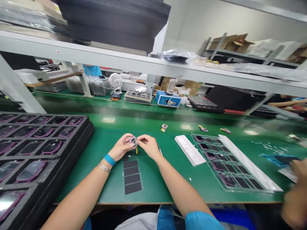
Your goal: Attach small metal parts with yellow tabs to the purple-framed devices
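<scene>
My left hand (121, 147) and my right hand (150, 146) meet above the green bench mat (163, 182), their fingertips pinching a small pink-and-silver part (133, 141). Its exact kind is too small to tell. A thin yellow tab (137, 150) hangs below it. Under my wrists lies a strip of dark square sheets (131, 175). A black foam tray (31, 147) of pink-rimmed, screen-like devices sits to my left. A clear tray of dark panels (225, 163) sits to my right, between white strips.
A co-worker's blurred hand (294, 188) works at the far right over a blue sheet (278, 159). Small pink pieces (164, 126) lie further along the mat. A white shelf beam (144, 60) crosses overhead. A desk fan (115, 80) and a blue instrument box (168, 99) stand beyond.
</scene>
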`<state>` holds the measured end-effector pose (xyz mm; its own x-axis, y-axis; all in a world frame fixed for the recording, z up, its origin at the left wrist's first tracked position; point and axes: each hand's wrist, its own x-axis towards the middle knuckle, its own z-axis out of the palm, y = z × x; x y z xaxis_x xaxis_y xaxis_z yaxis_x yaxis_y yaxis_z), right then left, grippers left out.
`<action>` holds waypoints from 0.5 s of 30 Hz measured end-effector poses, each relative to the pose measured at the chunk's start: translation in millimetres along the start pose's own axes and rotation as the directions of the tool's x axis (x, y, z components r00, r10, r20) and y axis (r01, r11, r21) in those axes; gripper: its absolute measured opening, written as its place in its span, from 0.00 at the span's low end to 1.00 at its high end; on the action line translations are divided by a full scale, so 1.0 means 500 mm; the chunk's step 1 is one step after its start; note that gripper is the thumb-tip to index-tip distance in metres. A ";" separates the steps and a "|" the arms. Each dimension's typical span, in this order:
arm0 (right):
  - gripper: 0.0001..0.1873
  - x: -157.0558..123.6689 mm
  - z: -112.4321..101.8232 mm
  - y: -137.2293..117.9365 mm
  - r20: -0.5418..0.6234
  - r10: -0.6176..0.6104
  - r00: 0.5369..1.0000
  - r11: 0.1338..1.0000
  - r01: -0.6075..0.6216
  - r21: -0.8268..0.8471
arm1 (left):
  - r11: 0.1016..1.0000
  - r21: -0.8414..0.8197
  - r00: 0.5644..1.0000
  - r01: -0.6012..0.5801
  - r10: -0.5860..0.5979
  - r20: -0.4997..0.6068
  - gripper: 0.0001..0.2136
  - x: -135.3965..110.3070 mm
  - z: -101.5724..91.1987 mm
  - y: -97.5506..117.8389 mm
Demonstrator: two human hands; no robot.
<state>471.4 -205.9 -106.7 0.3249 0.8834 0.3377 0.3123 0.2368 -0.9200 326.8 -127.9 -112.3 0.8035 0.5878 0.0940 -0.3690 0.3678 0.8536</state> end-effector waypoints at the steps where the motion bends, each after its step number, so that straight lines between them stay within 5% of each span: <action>1: 0.09 -0.002 0.003 0.009 -0.023 0.007 1.000 0.999 -0.006 0.036 | 1.000 -0.005 1.000 0.007 -0.007 -0.005 0.21 0.002 -0.002 -0.002; 7: 0.09 -0.021 -0.011 0.025 -0.033 0.057 0.998 0.985 -0.051 0.168 | 0.999 -0.003 0.999 0.044 -0.044 0.026 0.21 0.012 -0.004 -0.009; 15: 0.05 -0.034 -0.002 0.015 -0.126 -0.183 0.975 0.972 0.160 -0.171 | 0.994 0.107 0.999 -0.027 0.029 -0.018 0.23 0.009 0.001 -0.020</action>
<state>469.1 -219.7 -119.4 0.3720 0.7674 0.5223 0.5082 0.3024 -0.8064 334.3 -129.2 -120.2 0.7839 0.6111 0.1096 -0.3385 0.2726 0.9006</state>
